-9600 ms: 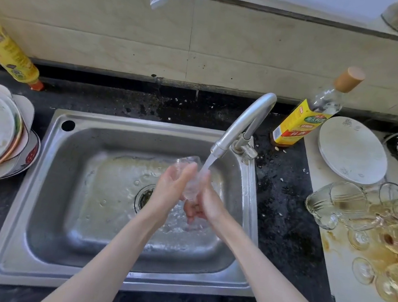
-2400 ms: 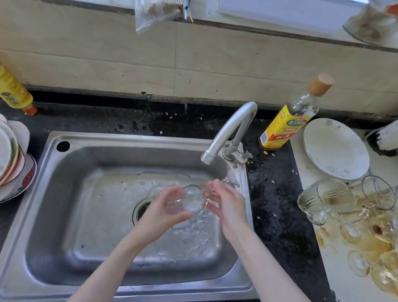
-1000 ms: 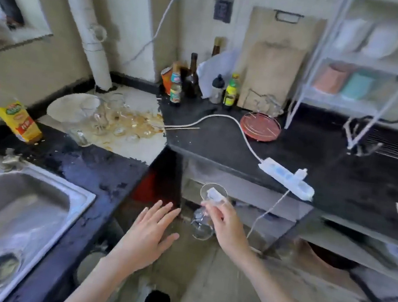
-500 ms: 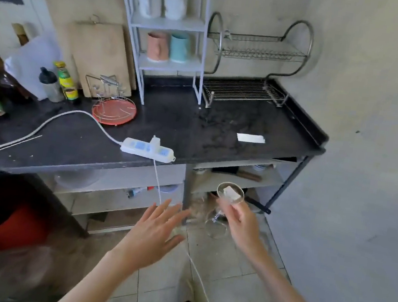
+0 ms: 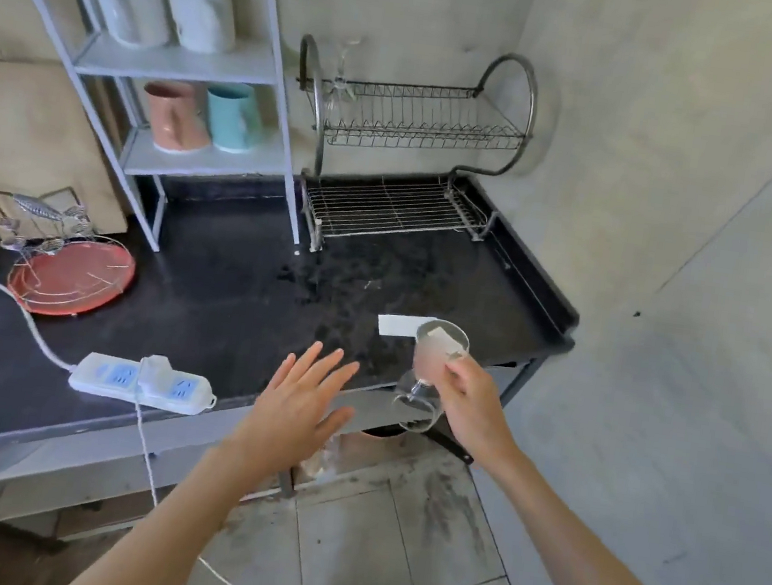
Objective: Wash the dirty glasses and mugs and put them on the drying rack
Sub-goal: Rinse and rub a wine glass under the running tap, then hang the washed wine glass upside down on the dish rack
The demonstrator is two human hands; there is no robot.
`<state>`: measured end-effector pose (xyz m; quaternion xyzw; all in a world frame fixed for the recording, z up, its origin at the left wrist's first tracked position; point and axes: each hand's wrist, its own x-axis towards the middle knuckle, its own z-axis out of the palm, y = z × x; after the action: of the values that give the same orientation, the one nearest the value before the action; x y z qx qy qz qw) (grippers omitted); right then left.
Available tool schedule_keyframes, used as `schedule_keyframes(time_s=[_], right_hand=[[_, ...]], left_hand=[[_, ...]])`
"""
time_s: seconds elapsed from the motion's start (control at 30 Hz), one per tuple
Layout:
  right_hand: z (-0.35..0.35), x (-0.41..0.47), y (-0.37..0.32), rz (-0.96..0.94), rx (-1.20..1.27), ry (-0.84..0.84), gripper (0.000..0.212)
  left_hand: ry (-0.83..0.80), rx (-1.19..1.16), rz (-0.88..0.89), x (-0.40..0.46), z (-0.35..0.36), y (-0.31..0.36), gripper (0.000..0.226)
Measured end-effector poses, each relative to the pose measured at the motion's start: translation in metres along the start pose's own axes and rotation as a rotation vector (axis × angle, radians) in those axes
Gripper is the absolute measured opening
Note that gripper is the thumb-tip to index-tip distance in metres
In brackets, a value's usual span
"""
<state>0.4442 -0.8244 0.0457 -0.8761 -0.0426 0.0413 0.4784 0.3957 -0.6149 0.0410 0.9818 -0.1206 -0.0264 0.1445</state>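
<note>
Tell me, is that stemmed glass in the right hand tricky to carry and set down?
Probably. The glass looks thin and clear, so likely fragile. The right hand pinches only its bowl, and fresh from washing it may be slippery. On its narrow stem it could tip on the wire rack.

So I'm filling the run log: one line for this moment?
phase: carry to drying rack | right hand: holds stemmed glass | left hand: open, empty

Two forearms enter from the lower edge, each bare from the frame's border to the wrist; no sleeve, cuff, glove, watch, bracelet or ring shows on either. The left hand (image 5: 297, 408) shows its back, with four fingers and a thumb all visible and short, unpainted nails. The right hand (image 5: 472, 404) shows its back and knuckles; its fingertips are partly hidden. Both wrists are slender.
</note>
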Motion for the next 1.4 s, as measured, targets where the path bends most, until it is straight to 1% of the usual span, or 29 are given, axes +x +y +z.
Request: schedule_keyframes(time_s=[0.1, 0.2, 0.23, 0.3, 0.33, 0.4, 0.5, 0.7, 0.8, 0.87, 1.07, 1.17, 1.23, 1.4], right_hand=[[-0.016, 0.036, -0.011, -0.03, 0.05, -0.001, 0.019], [-0.03, 0.08, -0.029, -0.067, 0.146, -0.016, 0.02], [-0.034, 0.097, -0.034, -0.085, 0.16, -0.018, 0.018], [-0.042, 0.135, -0.045, -0.13, 0.162, -0.029, 0.015], [-0.046, 0.157, -0.051, -0.164, 0.149, -0.032, 0.015], [-0.055, 0.201, -0.065, -0.223, 0.152, -0.038, 0.015], [-0.07, 0.272, -0.092, -0.31, 0.225, -0.047, 0.017], [-0.087, 0.411, -0.146, -0.48, 0.165, -0.081, 0.02], [-0.076, 0.465, -0.163, -0.53, 0.073, -0.092, 0.025], [-0.063, 0.493, -0.166, -0.535, 0.03, -0.132, 0.03], [-0.014, 0.543, -0.154, -0.531, -0.126, -0.257, 0.031], [0.0, 0.552, -0.147, -0.494, -0.104, -0.298, 0.03], [0.006, 0.556, -0.145, -0.486, -0.106, -0.314, 0.03], [0.012, 0.563, -0.14, -0.496, -0.118, -0.315, 0.03]], left_hand=[[-0.014, 0.049, 0.002, 0.032, -0.012, -0.004, 0.083], [0.009, 0.085, -0.01, 0.069, -0.029, -0.015, 0.09], [0.021, 0.098, -0.019, 0.083, -0.037, -0.019, 0.084], [0.031, 0.119, -0.055, 0.113, -0.051, -0.026, 0.063], [0.038, 0.127, -0.068, 0.129, -0.058, -0.03, 0.058], [0.073, 0.147, -0.076, 0.162, -0.071, -0.036, 0.057], [0.136, 0.153, -0.101, 0.214, -0.088, -0.045, 0.057], [0.211, 0.196, -0.185, 0.314, -0.124, -0.06, 0.059], [0.16, 0.254, -0.231, 0.345, -0.131, -0.073, 0.06], [0.134, 0.272, -0.253, 0.357, -0.131, -0.083, 0.061], [0.1, 0.266, -0.3, 0.367, -0.119, -0.098, 0.076], [0.096, 0.327, -0.312, 0.365, -0.115, -0.101, 0.065], [0.122, 0.353, -0.32, 0.365, -0.112, -0.103, 0.059], [0.15, 0.359, -0.324, 0.365, -0.108, -0.103, 0.059]])
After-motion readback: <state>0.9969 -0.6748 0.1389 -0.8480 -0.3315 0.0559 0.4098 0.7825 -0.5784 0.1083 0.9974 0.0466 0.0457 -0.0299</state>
